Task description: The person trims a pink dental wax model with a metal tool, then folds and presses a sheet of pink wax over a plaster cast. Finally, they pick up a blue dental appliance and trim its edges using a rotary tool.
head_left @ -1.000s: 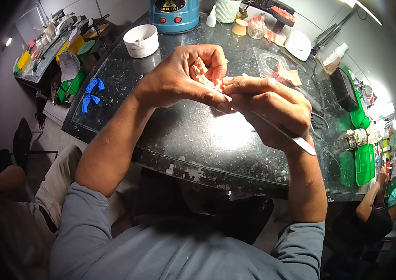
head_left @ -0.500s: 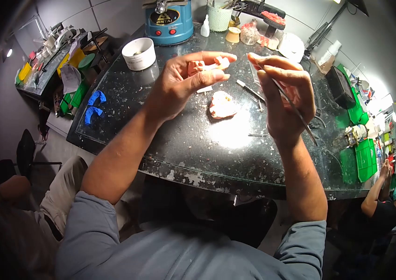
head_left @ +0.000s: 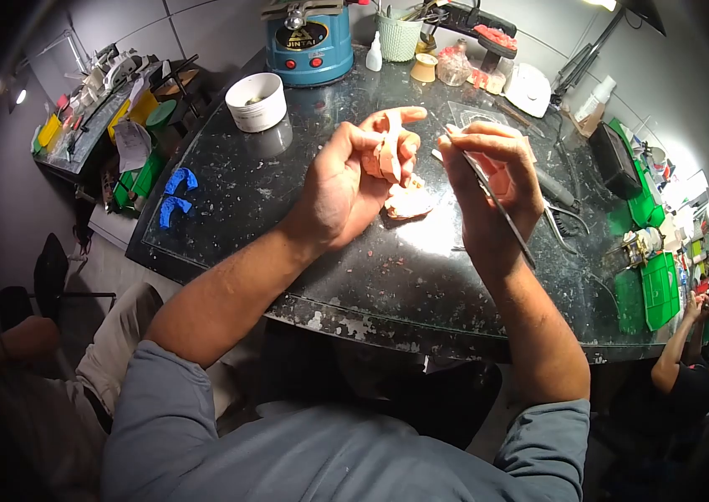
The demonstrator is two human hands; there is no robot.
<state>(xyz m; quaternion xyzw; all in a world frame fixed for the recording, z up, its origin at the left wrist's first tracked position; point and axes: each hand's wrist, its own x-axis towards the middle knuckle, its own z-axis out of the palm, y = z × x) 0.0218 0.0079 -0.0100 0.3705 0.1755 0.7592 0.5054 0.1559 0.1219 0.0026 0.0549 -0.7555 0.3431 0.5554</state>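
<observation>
My left hand (head_left: pixel 329 188) is closed around a pinkish dental cast (head_left: pixel 383 161), thumb pressed on it and index finger stretched out past it. To its right, my right hand (head_left: pixel 501 188) grips a slim metal dental hand tool (head_left: pixel 508 224) like a pen. The tool's shaft slants back over the palm; its working tip is too small to make out. The tool and the held cast are apart. Just below and behind my left fingers, a second pale dental cast (head_left: pixel 410 202) lies on the black worktable (head_left: pixel 354 284), under bright light.
Two blue arch-shaped pieces (head_left: pixel 174 207) lie at the left. A white tub (head_left: pixel 256 105) stands before a blue machine (head_left: pixel 311 50). Pliers (head_left: pixel 568 230) rest right of my right hand. Green trays (head_left: pixel 660 289) line the right side. Other people sit at both sides.
My left hand has turned the cast and lowered it slightly, nearer the cast on the table. My right hand has shifted a little left and down with the tool. The view has tilted slightly.
</observation>
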